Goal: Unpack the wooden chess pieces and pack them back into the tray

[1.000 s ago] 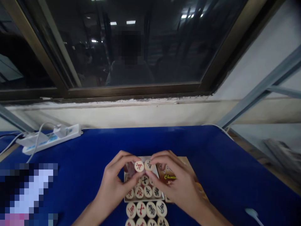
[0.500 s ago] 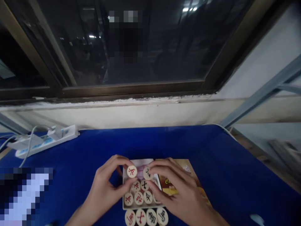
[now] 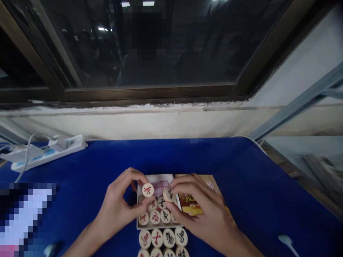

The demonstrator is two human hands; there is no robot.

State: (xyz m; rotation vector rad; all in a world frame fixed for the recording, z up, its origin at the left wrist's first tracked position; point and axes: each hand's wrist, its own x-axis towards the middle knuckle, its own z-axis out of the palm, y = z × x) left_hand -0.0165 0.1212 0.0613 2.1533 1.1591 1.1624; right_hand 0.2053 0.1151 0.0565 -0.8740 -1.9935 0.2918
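Note:
Between the thumb and fingers of my left hand [image 3: 119, 201] is a round Chinese chess piece with a red character [image 3: 148, 190]. My right hand [image 3: 205, 207] pinches another with a black character [image 3: 169, 194], which is slightly tilted. Both pieces are over an open shallow box [image 3: 158, 226] with several more pieces lying in its nearer part. A sheet with red lines [image 3: 162, 185] shows at the bottom of the box's far part. In front of the box, several pieces such as the black-marked one [image 3: 169, 238] stand in rows. My right fingers hide some of the box's right side.
A printed cardboard lid or box [image 3: 191, 200] lies right of the open box, partly under my right hand. On the blue table [image 3: 107, 153], a white power strip [image 3: 50, 153] with cords sits at the far left. Small pale objects lie near both front corners. A window is behind.
The view has tipped down slightly, showing more of the front rows. The piece in my right hand has tilted; both hands keep their grip.

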